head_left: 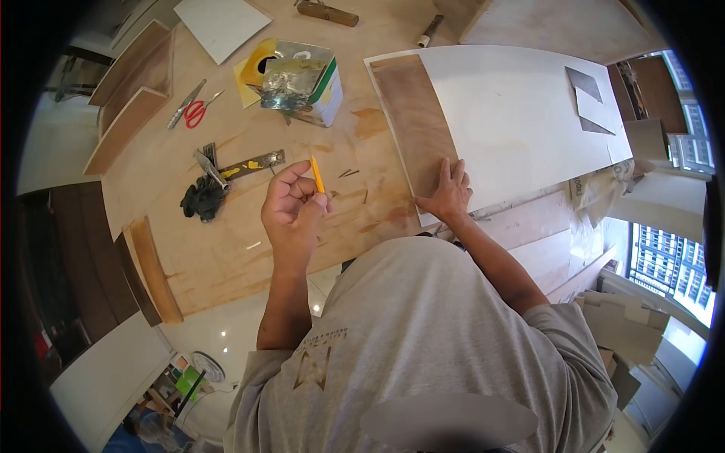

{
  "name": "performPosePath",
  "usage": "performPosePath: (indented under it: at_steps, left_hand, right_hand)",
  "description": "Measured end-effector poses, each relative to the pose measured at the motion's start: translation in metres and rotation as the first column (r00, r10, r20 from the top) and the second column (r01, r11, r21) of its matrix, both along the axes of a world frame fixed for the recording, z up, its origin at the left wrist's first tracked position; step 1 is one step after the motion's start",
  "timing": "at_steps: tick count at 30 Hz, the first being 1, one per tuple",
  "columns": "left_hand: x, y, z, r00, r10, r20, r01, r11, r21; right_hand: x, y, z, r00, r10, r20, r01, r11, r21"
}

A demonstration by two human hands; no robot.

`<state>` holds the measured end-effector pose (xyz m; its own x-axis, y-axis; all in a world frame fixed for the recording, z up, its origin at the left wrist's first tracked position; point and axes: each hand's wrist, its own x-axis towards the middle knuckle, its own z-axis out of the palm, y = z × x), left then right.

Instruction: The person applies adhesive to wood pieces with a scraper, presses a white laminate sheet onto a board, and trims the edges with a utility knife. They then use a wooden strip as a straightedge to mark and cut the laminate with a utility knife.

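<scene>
My left hand (293, 208) is raised over the plywood worktable (249, 279), its fingers closed around a short yellow pencil (317, 175) that points away from me. To the right, my right hand (451, 190) lies with fingers spread at the near edge of a large white board (521, 128). Its fingertips rest on a brown wood-toned strip (414, 106) running along the board's left end. Between my hands, a few small dark slivers (349, 174) are scattered on the table.
Beyond my left hand stands an open metal can (325, 90). Farther left are red-handled scissors (195, 113), a stained metal-and-wood tool (253, 164) and a crumpled black glove (202, 198). Grey and white pieces (593, 106) lie on the board's right end. A wooden box section (132, 113) sits at the left.
</scene>
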<state>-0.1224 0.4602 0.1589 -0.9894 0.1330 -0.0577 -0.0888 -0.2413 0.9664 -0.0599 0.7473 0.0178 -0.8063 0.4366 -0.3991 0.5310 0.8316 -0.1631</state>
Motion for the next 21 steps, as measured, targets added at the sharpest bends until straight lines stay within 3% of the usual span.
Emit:
performPosePath:
  at_steps: [10, 21]
  left_hand:
    - [-0.01, 0.004, -0.02, 0.998, -0.043, 0.04, 0.037, 0.992, 0.123]
    - [-0.011, 0.016, -0.033, 0.993, -0.072, 0.095, 0.061, 0.992, 0.11]
  right_hand:
    - [0.005, 0.0, -0.008, 0.999, 0.029, -0.04, -0.028, 0.999, 0.028]
    - [0.006, 0.002, -0.002, 0.998, 0.026, -0.05, -0.025, 1.0, 0.019]
